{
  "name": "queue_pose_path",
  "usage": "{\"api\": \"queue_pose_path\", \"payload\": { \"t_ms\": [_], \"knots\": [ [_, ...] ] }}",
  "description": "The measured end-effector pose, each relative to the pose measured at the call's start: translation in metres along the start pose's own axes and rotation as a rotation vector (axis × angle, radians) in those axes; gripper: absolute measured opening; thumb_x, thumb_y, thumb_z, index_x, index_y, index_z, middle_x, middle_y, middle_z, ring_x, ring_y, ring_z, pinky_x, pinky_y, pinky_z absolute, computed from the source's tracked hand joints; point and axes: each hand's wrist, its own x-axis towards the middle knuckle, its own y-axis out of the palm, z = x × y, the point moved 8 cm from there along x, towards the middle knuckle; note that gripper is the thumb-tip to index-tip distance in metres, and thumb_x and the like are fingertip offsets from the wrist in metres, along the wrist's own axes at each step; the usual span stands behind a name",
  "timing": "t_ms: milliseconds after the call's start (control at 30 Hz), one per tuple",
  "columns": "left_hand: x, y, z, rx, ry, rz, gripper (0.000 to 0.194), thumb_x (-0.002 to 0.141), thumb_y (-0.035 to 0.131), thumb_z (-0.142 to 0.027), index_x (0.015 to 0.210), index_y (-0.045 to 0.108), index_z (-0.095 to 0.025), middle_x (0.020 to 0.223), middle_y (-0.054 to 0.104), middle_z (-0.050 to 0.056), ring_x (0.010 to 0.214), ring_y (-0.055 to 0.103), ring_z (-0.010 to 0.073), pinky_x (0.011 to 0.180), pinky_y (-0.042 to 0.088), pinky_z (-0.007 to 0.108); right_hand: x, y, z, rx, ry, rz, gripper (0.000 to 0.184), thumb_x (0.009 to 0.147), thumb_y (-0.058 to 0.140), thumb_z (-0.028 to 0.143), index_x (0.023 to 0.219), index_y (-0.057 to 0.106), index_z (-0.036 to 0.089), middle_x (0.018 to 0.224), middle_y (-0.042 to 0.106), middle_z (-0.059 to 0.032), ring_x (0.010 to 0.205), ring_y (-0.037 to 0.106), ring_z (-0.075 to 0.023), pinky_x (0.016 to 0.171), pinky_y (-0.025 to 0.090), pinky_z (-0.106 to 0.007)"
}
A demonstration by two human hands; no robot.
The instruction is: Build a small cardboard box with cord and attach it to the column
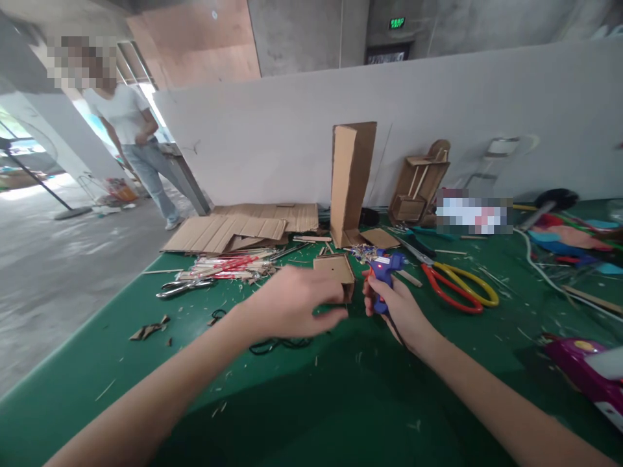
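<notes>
My right hand (pixel 396 310) is wrapped round the handle of a blue glue gun (pixel 382 269), which has a small red light on its side. The gun's nozzle points away to the left, by a pile of small bits. My left hand (pixel 299 301) is at the near side of a small cardboard box (pixel 335 267). Its thumb and fingers are apart with nothing visible between them, and it partly hides the box. Whether the fingertips touch the box I cannot tell. Behind the box stands a tall folded cardboard piece (pixel 346 181), upright on the table.
Scissors with red and yellow handles (pixel 457 285) lie right of the gun. Cardboard sheets (pixel 228 230), wooden sticks (pixel 233 264) and pliers (pixel 185 287) lie at the left on the green table (pixel 272 415). A cardboard model (pixel 418 185) leans on the white partition (pixel 272 143). A person (pixel 131 123) stands beyond.
</notes>
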Motion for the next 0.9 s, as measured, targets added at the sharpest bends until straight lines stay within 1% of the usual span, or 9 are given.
{"api": "queue_pose_path", "payload": {
  "t_ms": [67, 233, 333, 467, 533, 600, 667, 767, 900],
  "knots": [
    [-0.007, 0.029, -0.017, 0.088, 0.019, 0.209, 0.020, 0.087, 0.058, -0.039, 0.086, 0.059, -0.019, 0.078, 0.060, 0.000, 0.065, 0.056, 0.0130, 0.051, 0.038, 0.025, 0.001, 0.000, 0.002, 0.000, -0.009, -0.013, 0.035, 0.077, 0.066, 0.045, 0.098, 0.057, 0.018, 0.072, 0.054, 0.0040, 0.053, 0.052, -0.0086, 0.044, 0.045, -0.024],
    [-0.025, 0.069, -0.014, 0.263, -0.096, 0.270, 0.018, 0.091, 0.054, -0.035, 0.094, 0.058, -0.018, 0.095, 0.060, 0.006, 0.087, 0.059, 0.0223, 0.065, 0.049, 0.032, 0.003, 0.000, 0.002, -0.019, -0.018, -0.033, 0.035, 0.074, 0.068, 0.044, 0.094, 0.057, 0.017, 0.069, 0.054, 0.0044, 0.051, 0.051, -0.0086, 0.042, 0.044, -0.024],
    [-0.028, 0.077, -0.008, 0.260, -0.077, 0.292, 0.014, 0.095, 0.046, -0.025, 0.091, 0.056, -0.017, 0.093, 0.060, 0.005, 0.085, 0.059, 0.0214, 0.066, 0.049, 0.033, 0.004, 0.000, 0.001, -0.028, -0.014, -0.032, 0.036, 0.073, 0.069, 0.044, 0.095, 0.057, 0.017, 0.068, 0.054, 0.0043, 0.050, 0.051, -0.0091, 0.042, 0.044, -0.024],
    [-0.022, 0.071, -0.008, 0.218, -0.028, 0.297, 0.013, 0.096, 0.044, -0.021, 0.089, 0.053, -0.015, 0.090, 0.061, 0.006, 0.084, 0.060, 0.0218, 0.066, 0.048, 0.032, 0.003, 0.000, 0.002, -0.031, -0.008, -0.049, 0.037, 0.073, 0.069, 0.044, 0.096, 0.056, 0.017, 0.068, 0.054, 0.0046, 0.051, 0.050, -0.0091, 0.042, 0.044, -0.024],
    [-0.019, 0.064, -0.005, 0.056, -0.107, 0.303, 0.013, 0.096, 0.043, -0.022, 0.088, 0.051, -0.016, 0.084, 0.061, 0.005, 0.077, 0.060, 0.0191, 0.064, 0.046, 0.030, 0.003, 0.000, 0.003, -0.032, -0.001, -0.060, 0.037, 0.073, 0.068, 0.044, 0.096, 0.056, 0.017, 0.068, 0.054, 0.0048, 0.051, 0.051, -0.0090, 0.042, 0.044, -0.024],
    [-0.016, 0.054, 0.002, -0.278, -0.272, 0.266, 0.015, 0.098, 0.039, -0.023, 0.088, 0.048, -0.017, 0.076, 0.060, 0.001, 0.067, 0.058, 0.0138, 0.060, 0.044, 0.026, 0.003, 0.000, 0.003, -0.035, 0.005, -0.069, 0.036, 0.074, 0.068, 0.044, 0.096, 0.057, 0.017, 0.069, 0.053, 0.0047, 0.051, 0.050, -0.0087, 0.042, 0.044, -0.023],
    [-0.015, 0.043, 0.011, -0.652, -0.432, 0.142, 0.015, 0.098, 0.036, -0.024, 0.087, 0.044, -0.019, 0.067, 0.054, -0.003, 0.059, 0.053, 0.0093, 0.055, 0.041, 0.021, 0.003, 0.001, 0.002, -0.036, 0.009, -0.075, 0.036, 0.075, 0.068, 0.044, 0.096, 0.057, 0.017, 0.068, 0.053, 0.0047, 0.051, 0.050, -0.0084, 0.042, 0.044, -0.023],
    [-0.016, 0.028, 0.027, -1.083, -0.553, -0.114, 0.017, 0.098, 0.038, -0.029, 0.082, 0.040, -0.020, 0.058, 0.040, -0.008, 0.048, 0.037, 0.0059, 0.046, 0.032, 0.018, 0.003, 0.001, 0.000, -0.038, 0.008, -0.080, 0.035, 0.076, 0.067, 0.045, 0.096, 0.058, 0.017, 0.069, 0.053, 0.0045, 0.052, 0.050, -0.0081, 0.043, 0.044, -0.022],
    [-0.021, 0.023, 0.047, -1.304, -0.631, -0.268, 0.020, 0.096, 0.043, -0.034, 0.082, 0.046, -0.020, 0.056, 0.028, -0.008, 0.045, 0.025, 0.0051, 0.042, 0.021, 0.017, 0.001, 0.002, 0.002, -0.041, -0.028, -0.087, 0.036, 0.079, 0.065, 0.049, 0.096, 0.056, 0.019, 0.071, 0.053, 0.0046, 0.052, 0.051, -0.0079, 0.042, 0.045, -0.022]
  ]
}}
